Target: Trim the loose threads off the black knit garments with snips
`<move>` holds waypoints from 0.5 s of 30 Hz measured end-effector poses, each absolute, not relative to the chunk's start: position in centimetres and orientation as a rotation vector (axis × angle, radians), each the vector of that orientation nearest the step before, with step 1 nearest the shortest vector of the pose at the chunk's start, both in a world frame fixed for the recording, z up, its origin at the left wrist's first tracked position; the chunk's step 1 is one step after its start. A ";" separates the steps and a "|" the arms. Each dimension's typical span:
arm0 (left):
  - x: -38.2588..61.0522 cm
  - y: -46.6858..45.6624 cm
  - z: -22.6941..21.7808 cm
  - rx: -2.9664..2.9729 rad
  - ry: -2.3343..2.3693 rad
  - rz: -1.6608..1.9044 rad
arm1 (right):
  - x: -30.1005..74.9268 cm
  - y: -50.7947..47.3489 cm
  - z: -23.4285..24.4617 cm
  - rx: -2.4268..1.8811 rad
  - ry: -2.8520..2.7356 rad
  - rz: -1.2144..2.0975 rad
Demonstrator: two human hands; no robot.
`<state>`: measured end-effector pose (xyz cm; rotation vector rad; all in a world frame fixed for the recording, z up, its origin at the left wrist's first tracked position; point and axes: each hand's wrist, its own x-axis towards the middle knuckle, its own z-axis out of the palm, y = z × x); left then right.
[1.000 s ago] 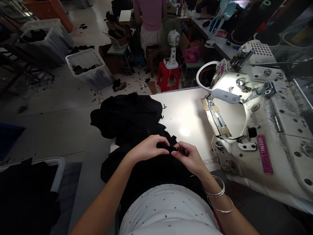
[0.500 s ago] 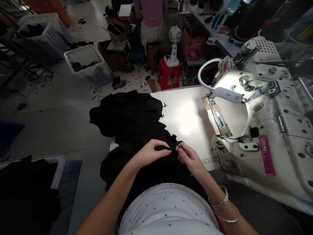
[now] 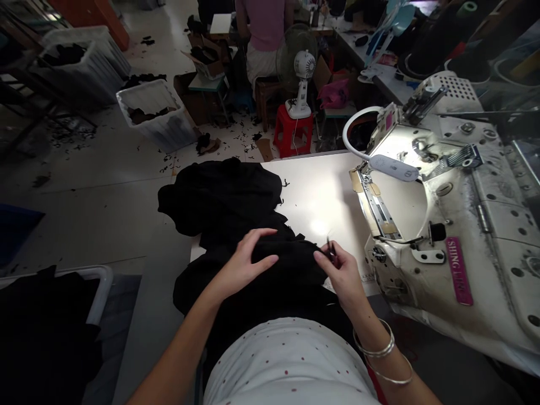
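Observation:
A heap of black cloth (image 3: 223, 202) lies on the white sewing table (image 3: 320, 197) and runs down over my lap. My left hand (image 3: 247, 264) rests flat on the cloth, fingers spread, holding nothing. In my right hand (image 3: 341, 273) a small pair of thread snips (image 3: 331, 250) points upward, pinched between fingers and thumb. Its fingertips sit at the cloth's right edge. The snips' blades are thin and partly hidden by my fingers.
A white sewing machine (image 3: 439, 219) with a lit gooseneck lamp (image 3: 392, 167) stands to the right. Ahead, white crates (image 3: 149, 115) hold black scraps, and more scraps litter the floor. A co-worker in a pink top (image 3: 265, 28) sits beyond a fan (image 3: 299, 73).
My left hand has let go of the pinched cloth and now lies flat on it, further left. My right hand has moved right with the snips, and the two hands are now apart.

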<state>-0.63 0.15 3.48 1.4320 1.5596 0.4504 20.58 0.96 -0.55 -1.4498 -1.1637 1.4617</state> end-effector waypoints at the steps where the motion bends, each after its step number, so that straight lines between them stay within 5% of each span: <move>1: -2.0 -0.9 3.0 1.485 1.666 0.379 | 20.9 0.9 -1.1 -1.507 -1.022 1.461; 5: -7.6 -6.1 0.1 1.720 1.936 0.011 | 21.9 0.7 -3.0 -1.584 -0.639 1.561; 9: -10.0 -8.3 -0.6 1.851 2.114 0.075 | 21.4 1.8 -3.1 -1.496 -0.570 1.633; 15: -8.6 -4.0 7.6 2.094 2.191 0.643 | 20.6 6.0 2.2 -1.186 -0.492 1.603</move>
